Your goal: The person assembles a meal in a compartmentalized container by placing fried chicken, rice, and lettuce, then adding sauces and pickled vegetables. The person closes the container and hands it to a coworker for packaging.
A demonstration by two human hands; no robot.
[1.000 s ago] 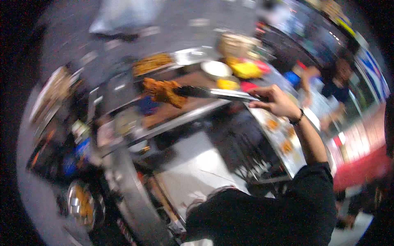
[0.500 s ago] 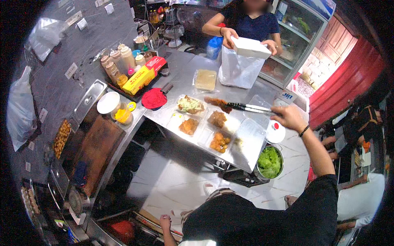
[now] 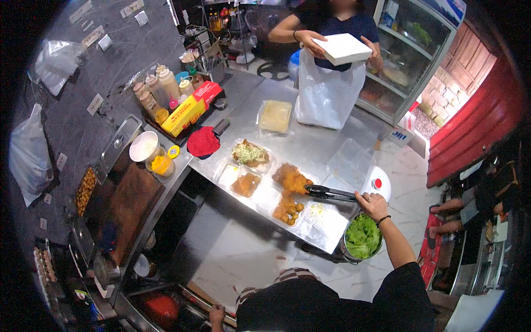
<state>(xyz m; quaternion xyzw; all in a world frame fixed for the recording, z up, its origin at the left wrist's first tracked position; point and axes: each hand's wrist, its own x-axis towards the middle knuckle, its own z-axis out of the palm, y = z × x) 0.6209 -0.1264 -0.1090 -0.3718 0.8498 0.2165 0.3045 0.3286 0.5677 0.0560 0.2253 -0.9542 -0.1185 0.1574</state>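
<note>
Right hand [image 3: 373,206] grasps long, slim black tongs [image 3: 333,193], their long axis running leftward from it to the crisp orange-brown fried piece [image 3: 298,182] at their tips, over the silver steel table [image 3: 310,146] — left hand [image 3: 217,314] farther off, its grip undeterminable.

Head camera: perched at head height, peering steeply down and forward (a fisheye, bending edges toward the rim).
Steel surface [image 3: 243,127]: mid-frame, seen from above.
Black-clad torso [image 3: 310,304]: closest, lower edge.
Glass-door fridge [image 3: 412,63]: farther off, upper right.
</note>
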